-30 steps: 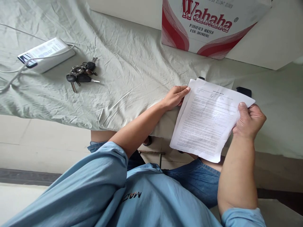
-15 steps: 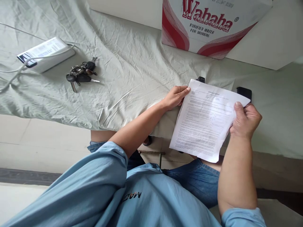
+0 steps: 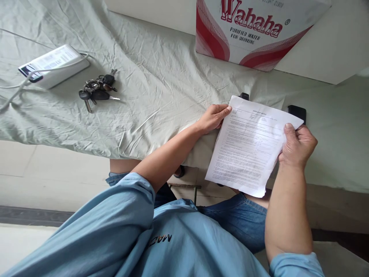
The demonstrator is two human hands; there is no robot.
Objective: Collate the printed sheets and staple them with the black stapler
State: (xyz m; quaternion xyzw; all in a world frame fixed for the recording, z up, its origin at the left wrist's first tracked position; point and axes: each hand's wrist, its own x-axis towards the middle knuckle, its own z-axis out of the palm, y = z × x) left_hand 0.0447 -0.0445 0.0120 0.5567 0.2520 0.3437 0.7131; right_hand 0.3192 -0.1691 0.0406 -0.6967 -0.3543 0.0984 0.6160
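A printed sheet of paper (image 3: 248,148), headed with a short title and filled with small text, is held up over the near edge of the cloth-covered table. My left hand (image 3: 215,117) pinches its upper left edge, thumb on the front. On the right side, my right hand (image 3: 300,144) grips the sheet near the upper right corner with the thumb on top. The lower edge hangs above my lap. Behind the paper, a small black object (image 3: 244,96) and a dark flat object (image 3: 297,114) show only in part.
A Wahaha water carton (image 3: 253,38) stands at the back. To the left lie a bunch of keys (image 3: 98,88) and a white box-shaped device (image 3: 54,65) with a cable on it. Wrinkled pale green cloth (image 3: 161,88) covers the table.
Almost nothing differs. The whole view has shifted very slightly, and both hands keep the same hold on the sheet.
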